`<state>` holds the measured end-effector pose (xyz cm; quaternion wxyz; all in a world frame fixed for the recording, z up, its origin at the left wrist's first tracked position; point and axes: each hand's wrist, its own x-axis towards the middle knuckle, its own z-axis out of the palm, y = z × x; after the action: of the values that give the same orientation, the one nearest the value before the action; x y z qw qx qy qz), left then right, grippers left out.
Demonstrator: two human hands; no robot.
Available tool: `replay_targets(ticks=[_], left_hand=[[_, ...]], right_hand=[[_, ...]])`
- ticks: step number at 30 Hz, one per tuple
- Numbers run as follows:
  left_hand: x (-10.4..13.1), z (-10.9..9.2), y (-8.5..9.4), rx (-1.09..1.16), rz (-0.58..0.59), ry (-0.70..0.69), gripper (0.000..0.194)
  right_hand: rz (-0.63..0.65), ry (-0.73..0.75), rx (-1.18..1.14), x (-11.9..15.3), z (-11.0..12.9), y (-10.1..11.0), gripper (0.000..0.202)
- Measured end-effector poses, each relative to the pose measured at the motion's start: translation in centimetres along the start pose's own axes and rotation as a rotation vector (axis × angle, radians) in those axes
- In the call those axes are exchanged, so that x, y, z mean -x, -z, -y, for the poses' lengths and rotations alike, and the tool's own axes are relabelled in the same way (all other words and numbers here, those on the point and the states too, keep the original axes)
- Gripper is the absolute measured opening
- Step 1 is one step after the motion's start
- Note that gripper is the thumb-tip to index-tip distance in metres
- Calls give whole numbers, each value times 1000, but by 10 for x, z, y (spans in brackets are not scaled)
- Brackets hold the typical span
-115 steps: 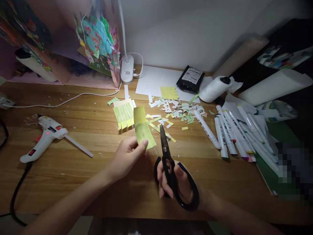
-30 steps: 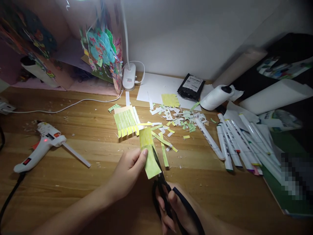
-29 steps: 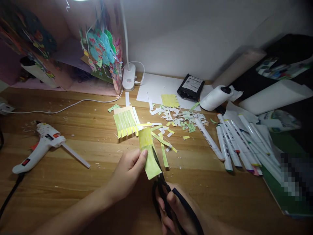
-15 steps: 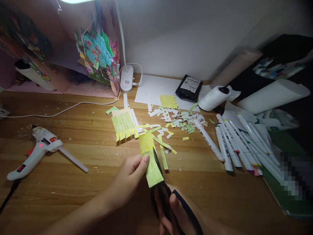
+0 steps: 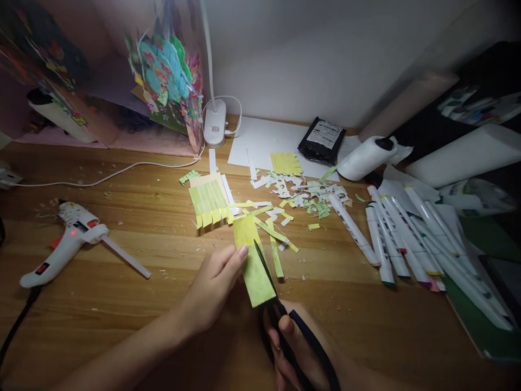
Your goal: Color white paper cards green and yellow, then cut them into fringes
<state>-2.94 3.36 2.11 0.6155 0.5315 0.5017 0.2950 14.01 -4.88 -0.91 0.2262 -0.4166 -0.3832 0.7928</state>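
My left hand (image 5: pixel 217 279) pinches the left edge of a yellow-green paper strip (image 5: pixel 255 277) between thumb and fingers. Dark-handled scissors (image 5: pixel 315 345) are held in my right hand (image 5: pixel 295 342), with fingers through the handles. Their dark blade lies along the strip's right side, its tip near the yellow upper part. Just beyond the strip, a fringed green piece (image 5: pixel 207 202) rests on a tan sheet. Narrow yellow-green strips (image 5: pixel 275 252) lie to the right of the held paper, and a notched yellow piece (image 5: pixel 285 163) sits farther back.
A white glue gun (image 5: pixel 63 250) with a red light lies at the left. White markers (image 5: pixel 391 239) are grouped at the right. Paper scraps (image 5: pixel 309 195), a black packet (image 5: pixel 321 140), a white roll (image 5: pixel 364 158) and a power strip (image 5: pixel 215 124) stand or lie toward the wall.
The view has shifted slightly, so the tabletop items appear a little farther right and higher. My left thumb sits a bit higher on the paper strip. Both hands keep their holds.
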Motion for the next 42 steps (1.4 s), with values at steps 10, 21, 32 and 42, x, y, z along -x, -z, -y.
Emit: replay_targets(ticks=[10, 21, 32, 42], left_hand=[[1, -1, 0, -220, -29, -83, 40], [3, -2, -3, -36, -7, 1, 38], [7, -5, -8, -48, 69, -14, 39], [7, -5, -10, 20, 146, 15, 39]], right_hand=[[41, 112, 167, 2, 27, -5, 76], [-11, 136, 203, 4, 12, -3, 63], [24, 61, 142, 5, 9, 3, 71], [-54, 215, 153, 1, 14, -3, 72]])
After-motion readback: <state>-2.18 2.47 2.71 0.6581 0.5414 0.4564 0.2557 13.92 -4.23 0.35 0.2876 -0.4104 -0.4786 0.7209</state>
